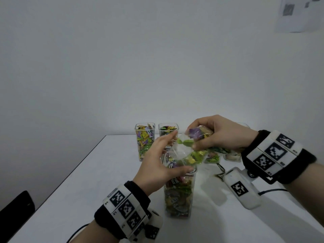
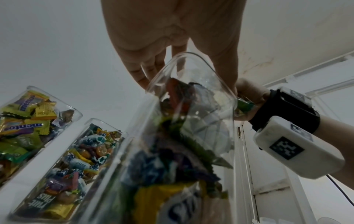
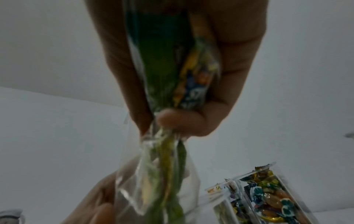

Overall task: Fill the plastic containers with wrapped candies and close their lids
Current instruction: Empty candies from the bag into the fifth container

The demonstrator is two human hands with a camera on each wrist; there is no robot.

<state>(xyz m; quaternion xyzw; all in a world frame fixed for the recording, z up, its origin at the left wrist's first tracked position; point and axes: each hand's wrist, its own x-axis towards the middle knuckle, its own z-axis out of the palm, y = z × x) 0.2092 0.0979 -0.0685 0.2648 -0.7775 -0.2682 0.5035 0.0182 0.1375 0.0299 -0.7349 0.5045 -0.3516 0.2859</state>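
A tall clear container point(image 1: 178, 195), packed with wrapped candies, stands at the table's middle. Over its open top my right hand point(image 1: 201, 137) grips a clear plastic bag of candies point(image 1: 191, 155), tilted mouth down. In the right wrist view the thumb point(image 3: 180, 119) pinches the bag point(image 3: 164, 166) at its neck. My left hand point(image 1: 166, 153) is cupped beside the bag's mouth with straight fingers, its thumb on the container's rim. The left wrist view shows the bag's mouth point(image 2: 191, 91) between my left hand's point(image 2: 172, 37) thumb and fingers, above the container point(image 2: 153, 166).
Two more open containers point(image 1: 145, 141) point(image 1: 168, 132) full of candies stand at the table's far edge by the wall. Behind my right wrist are another container point(image 1: 233, 156) and loose candies point(image 1: 213, 157). A dark chair point(image 1: 15, 206) stands off the left edge.
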